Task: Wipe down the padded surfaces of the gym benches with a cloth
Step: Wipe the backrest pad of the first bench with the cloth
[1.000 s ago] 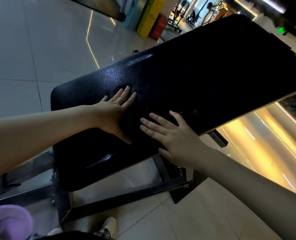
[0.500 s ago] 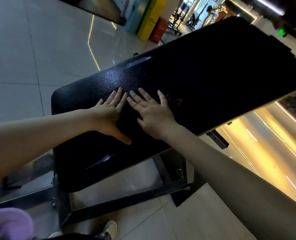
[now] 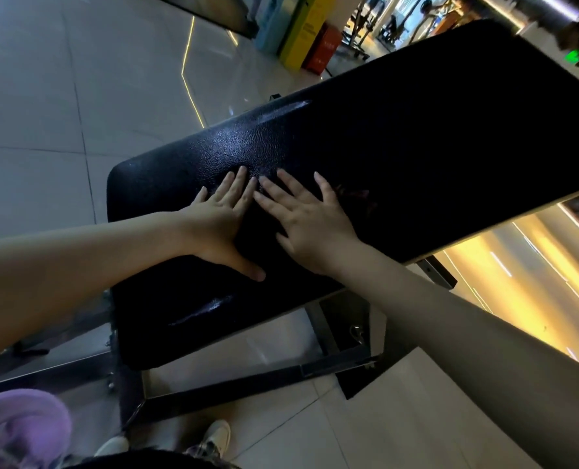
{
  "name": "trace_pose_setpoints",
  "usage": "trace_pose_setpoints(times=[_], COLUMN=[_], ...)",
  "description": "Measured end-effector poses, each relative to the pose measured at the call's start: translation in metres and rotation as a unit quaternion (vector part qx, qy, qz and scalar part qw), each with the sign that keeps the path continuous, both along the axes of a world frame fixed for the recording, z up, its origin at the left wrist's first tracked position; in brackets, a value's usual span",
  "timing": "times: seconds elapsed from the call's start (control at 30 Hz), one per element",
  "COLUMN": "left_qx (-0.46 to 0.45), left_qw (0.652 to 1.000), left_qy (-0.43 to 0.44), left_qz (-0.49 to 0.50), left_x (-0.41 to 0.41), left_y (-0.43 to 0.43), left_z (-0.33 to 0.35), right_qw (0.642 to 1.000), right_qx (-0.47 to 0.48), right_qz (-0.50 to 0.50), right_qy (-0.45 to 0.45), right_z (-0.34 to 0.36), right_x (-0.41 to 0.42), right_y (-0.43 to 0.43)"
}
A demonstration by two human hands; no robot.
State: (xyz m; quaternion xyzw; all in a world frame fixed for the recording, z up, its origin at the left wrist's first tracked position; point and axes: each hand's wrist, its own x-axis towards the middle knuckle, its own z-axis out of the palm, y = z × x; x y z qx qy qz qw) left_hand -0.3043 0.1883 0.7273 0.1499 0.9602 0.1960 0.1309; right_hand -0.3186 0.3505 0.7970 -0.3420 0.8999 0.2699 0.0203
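Hands first: where are they, and is either holding anything?

Both lie flat on the padded surface (image 3: 416, 130), palms down, fingers straight and a little spread. The left hand (image 3: 223, 221) and the right hand (image 3: 310, 225) sit side by side near the close end, fingertips almost touching. Neither is curled round anything.

And the cloth?

No cloth shows plainly. A faint reddish patch (image 3: 355, 198) lies just past the right hand on the dark padding (too dim to say whether it is fabric). A purple bundle (image 3: 21, 424) sits low at the left edge of the view, well apart from both hands.

Which way does the work lie?

The surface is long. It runs from the rounded near end by the left hand up and away to the right. Most of its length lies beyond the right hand, so that hand is the nearer one for a sweep along the long axis. The left is better placed for the near end.

Any risk?

Probably only missed strips, since the far end is a long reach. The person's shoe (image 3: 217, 438) also stands close to the metal frame (image 3: 234, 384) underneath.
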Motion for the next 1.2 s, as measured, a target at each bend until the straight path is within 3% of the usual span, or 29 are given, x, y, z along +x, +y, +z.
trace_pose_setpoints(times=[0.2,0.47,0.9,1.07,1.2], left_qx=[0.000,0.001,-0.008,0.010,0.021], left_qw=[1.000,0.999,1.000,0.999,0.998], left_qy=[-0.003,-0.002,0.013,0.018,-0.005], left_qz=[0.012,-0.032,-0.018,-0.035,-0.063], left_x=[0.004,0.009,0.007,0.011,0.012], left_y=[-0.003,-0.015,-0.015,-0.024,-0.038], left_z=[0.002,0.002,-0.001,-0.008,-0.015], right_qw=[0.999,0.993,0.999,0.985,0.972], right_qx=[-0.022,-0.017,0.014,-0.041,-0.019], right_qz=[-0.024,0.116,0.047,0.139,0.223], right_qy=[0.009,-0.018,-0.023,-0.098,-0.072], right_z=[-0.005,-0.001,-0.012,-0.004,-0.008], right_x=[-0.018,0.046,-0.011,0.032,0.043], right_y=[-0.020,0.046,-0.019,0.019,0.038])
